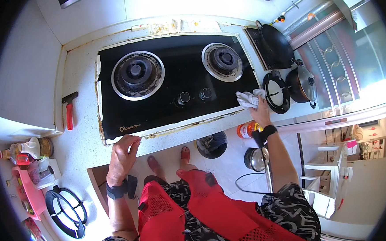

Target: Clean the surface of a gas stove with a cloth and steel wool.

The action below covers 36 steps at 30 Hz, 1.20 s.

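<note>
My right hand (261, 113) grips a crumpled white cloth (250, 99) at the right front corner of the black glass gas cooktop (177, 77). Near the cooktop's left front corner, my left hand (125, 152) is at the counter's front edge, its fingers curled together with no object visible in them. Two burners sit in the glass, the left burner (137, 73) and the right burner (224, 60), without their grates. Between them, toward the front, are two control knobs (183, 98). Brown grime and peeling white strips line the cooktop's border.
A red-handled scraper (69, 111) lies left of the cooktop. On the right stand a black pot grate (276, 92), a lidded pot (301, 85) and a dark wok (274, 45). Another grate (67, 211) rests at lower left, near bottles (37, 147). A black bin (211, 145) stands on the floor.
</note>
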### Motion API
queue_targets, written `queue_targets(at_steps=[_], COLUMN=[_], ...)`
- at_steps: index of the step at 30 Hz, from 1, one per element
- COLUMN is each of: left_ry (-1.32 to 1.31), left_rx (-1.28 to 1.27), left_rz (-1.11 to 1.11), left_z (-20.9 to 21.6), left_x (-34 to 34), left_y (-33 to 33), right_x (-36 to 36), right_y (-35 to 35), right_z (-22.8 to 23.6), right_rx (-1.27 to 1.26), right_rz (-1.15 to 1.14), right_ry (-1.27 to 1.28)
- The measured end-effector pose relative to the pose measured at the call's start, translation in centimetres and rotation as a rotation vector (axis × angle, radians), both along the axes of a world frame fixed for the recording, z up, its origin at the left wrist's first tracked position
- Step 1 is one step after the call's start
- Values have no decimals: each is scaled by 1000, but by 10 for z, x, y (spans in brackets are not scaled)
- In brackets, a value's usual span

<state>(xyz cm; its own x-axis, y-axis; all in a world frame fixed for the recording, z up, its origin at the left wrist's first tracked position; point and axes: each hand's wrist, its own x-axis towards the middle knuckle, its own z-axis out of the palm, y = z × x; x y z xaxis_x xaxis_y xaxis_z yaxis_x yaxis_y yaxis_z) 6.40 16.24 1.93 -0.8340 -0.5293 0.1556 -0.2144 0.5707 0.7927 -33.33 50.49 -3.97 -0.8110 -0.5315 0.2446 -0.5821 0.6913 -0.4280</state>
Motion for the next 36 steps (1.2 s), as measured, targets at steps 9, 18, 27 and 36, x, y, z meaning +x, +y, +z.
queue_targets(at_steps=[9,18,27,36], left_ry=[7,69,39,-4], left_rx=[20,34,-25,28], left_rz=[-109,-125,-120,-141], left_z=[-3,11,14,5], left_x=[-18,-21,-18,-14], left_y=[-3,-13,-17,-10], right_x=[66,175,64,51], right_y=[-61,-126,-33,-19], right_z=[-37,-22,-11,-70], right_rx=[319,90,-98,185], right_rz=[253,319,-85,-154], right_ry=[149,17,164,118])
